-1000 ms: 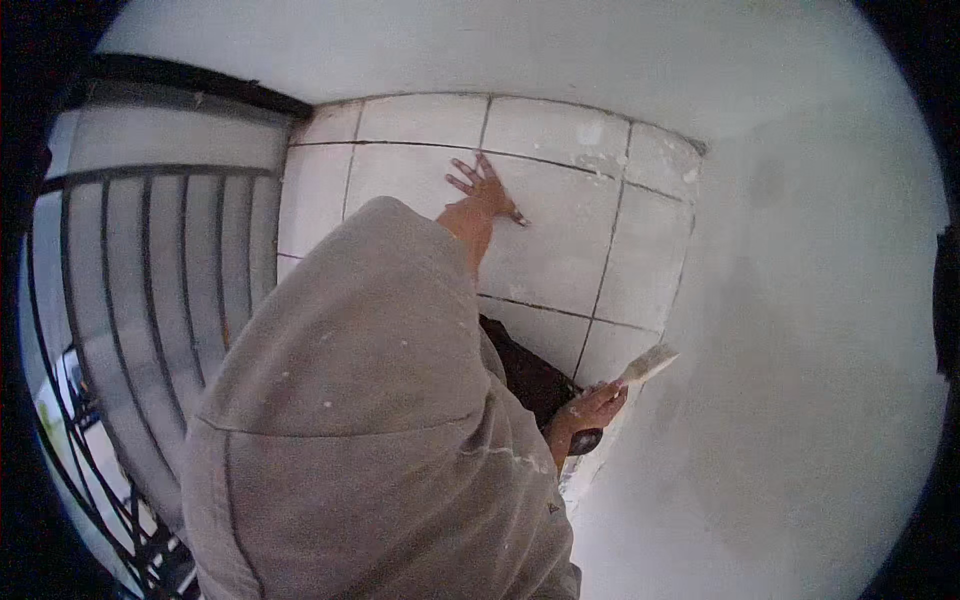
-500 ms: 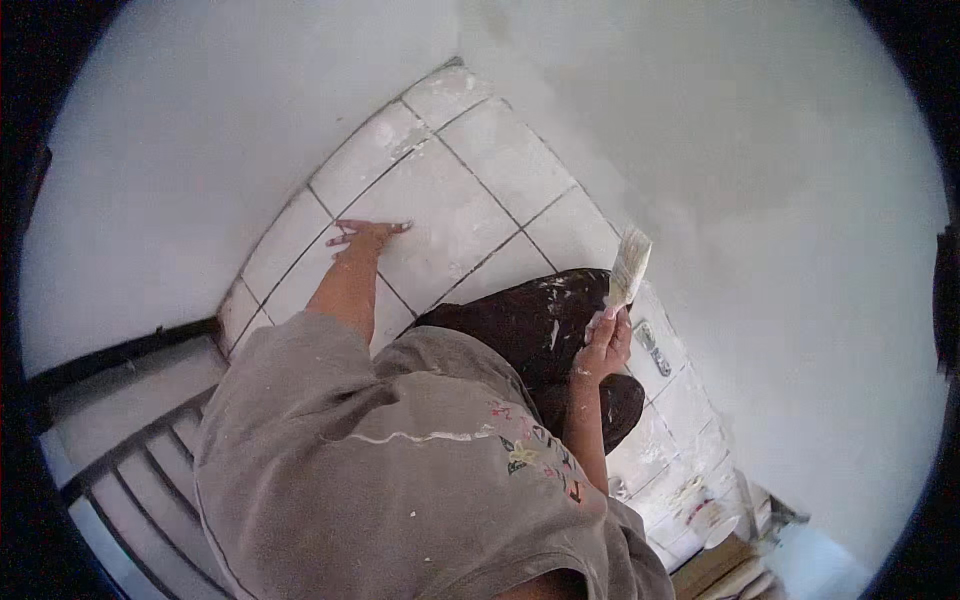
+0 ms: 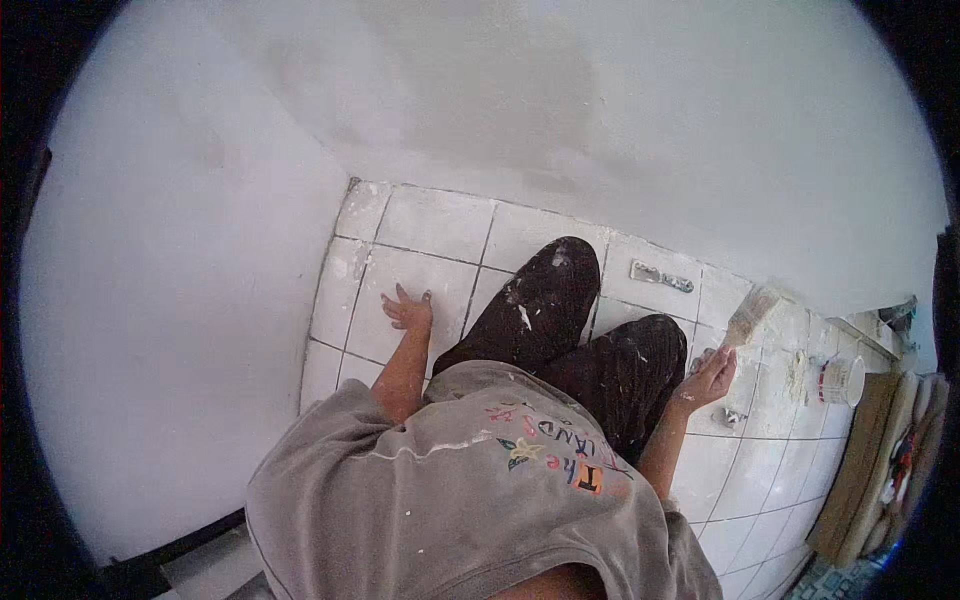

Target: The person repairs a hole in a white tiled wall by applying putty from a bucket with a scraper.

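Note:
In my right hand is a wide paintbrush, its pale bristles pointing up and away from me toward the wall. The fingers are closed around its handle. My left hand has its fingers spread over the white floor tiles; whether it rests on them I cannot tell. Between the hands are my knees in dark, paint-spotted trousers. Beyond the right knee a paint-smeared scraper lies on the tiles near the wall.
Two pale walls meet at the far left; the far wall has a darker grey patch. To the right, a white tub lies tilted or on its side. Beside it are a brown slab-like stack and a small metallic thing.
My view has swung to the right, so the corner, scraper and tub sit differently in it. My right hand has moved rightward with the paintbrush, away from my knee. The left stays spread.

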